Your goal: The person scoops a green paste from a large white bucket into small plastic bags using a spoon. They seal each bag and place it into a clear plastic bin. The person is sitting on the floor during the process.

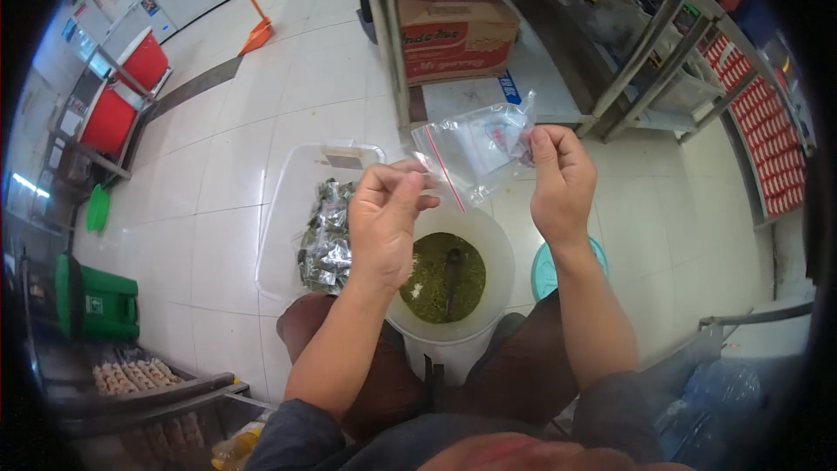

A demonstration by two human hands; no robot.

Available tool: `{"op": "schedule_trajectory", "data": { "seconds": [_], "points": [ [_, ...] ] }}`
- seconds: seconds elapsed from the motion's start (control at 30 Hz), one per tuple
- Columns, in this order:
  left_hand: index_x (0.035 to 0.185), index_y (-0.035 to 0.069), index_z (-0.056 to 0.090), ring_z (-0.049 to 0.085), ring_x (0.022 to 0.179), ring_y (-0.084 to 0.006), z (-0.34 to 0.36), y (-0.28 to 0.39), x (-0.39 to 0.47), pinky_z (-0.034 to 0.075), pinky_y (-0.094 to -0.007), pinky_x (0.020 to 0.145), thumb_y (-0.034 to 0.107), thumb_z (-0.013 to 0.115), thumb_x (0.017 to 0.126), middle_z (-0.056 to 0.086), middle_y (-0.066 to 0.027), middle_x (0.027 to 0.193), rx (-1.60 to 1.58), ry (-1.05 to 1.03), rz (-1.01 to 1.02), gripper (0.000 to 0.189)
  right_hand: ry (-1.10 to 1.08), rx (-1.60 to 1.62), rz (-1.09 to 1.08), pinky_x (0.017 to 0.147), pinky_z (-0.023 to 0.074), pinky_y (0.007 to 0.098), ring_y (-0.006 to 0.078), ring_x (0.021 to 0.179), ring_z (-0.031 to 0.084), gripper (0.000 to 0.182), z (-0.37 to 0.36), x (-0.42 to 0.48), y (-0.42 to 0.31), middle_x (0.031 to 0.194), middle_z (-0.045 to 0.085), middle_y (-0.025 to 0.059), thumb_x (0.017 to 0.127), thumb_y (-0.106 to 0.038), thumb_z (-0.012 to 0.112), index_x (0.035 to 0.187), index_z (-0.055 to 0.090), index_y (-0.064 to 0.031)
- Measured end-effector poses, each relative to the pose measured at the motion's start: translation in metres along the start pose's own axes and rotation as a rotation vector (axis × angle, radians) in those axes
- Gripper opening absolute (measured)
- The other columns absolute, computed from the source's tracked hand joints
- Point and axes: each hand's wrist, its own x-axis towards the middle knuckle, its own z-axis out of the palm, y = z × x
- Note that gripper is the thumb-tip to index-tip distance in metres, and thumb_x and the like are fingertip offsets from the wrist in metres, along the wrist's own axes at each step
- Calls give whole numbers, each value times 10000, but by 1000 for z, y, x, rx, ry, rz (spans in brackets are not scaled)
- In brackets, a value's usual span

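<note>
A clear zip-lock plastic bag (480,150) with a red seal line is stretched between my hands. My right hand (563,176) pinches its far end, where the plastic is bunched. At the bag's red-lined edge are the fingers of my left hand (392,216); whether they grip the plastic cannot be made out. Below stands a white plastic bucket (500,281) between my knees, holding dark green chopped herbs or sauce (428,294) with a dark spoon or ladle (452,278) in it. To its left, small filled plastic bags (325,242) lie in a clear plastic bin (278,229).
A turquoise round lid or stool (543,268) is partly behind my right forearm. Ahead, a metal shelf (395,46) holds a cardboard box (458,36). Left are a green bin (108,304), a green basin (98,207) and an orange dustpan (257,37). Skewers (137,375) lie at lower left.
</note>
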Motion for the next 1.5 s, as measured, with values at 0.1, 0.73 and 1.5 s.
{"op": "schedule_trajectory", "data": {
  "seconds": [0.1, 0.73, 1.5],
  "points": [
    [1029, 93, 525, 699, 976, -265, 1, 8, 0, 586, -388, 817, 67, 605, 1022, 670, -149, 1164, -58, 36, -32, 84, 29, 18, 54, 783, 476, 244, 78, 854, 589, 194, -14, 7, 3, 943, 692, 28, 1052, -166, 609, 1026, 667, 17],
    [1091, 47, 578, 650, 903, -181, -2, -12, -11, 534, -355, 837, 37, 638, 976, 625, -52, 1011, 193, -50, -197, 130, -497, -1112, 466, 1013, 511, 425, 402, 1182, 648, 521, -148, 3, 33, 1312, 647, 268, 937, -294, 699, 1345, 603, 15],
    [1082, 32, 604, 612, 893, -114, -22, -40, -38, 510, -284, 794, 145, 626, 1027, 648, -30, 992, 474, -102, -282, 127, -797, -348, 446, 763, 541, 325, 164, 819, 687, 217, -9, -37, -15, 864, 740, 110, 952, -200, 709, 952, 710, 17]
  ]
}}
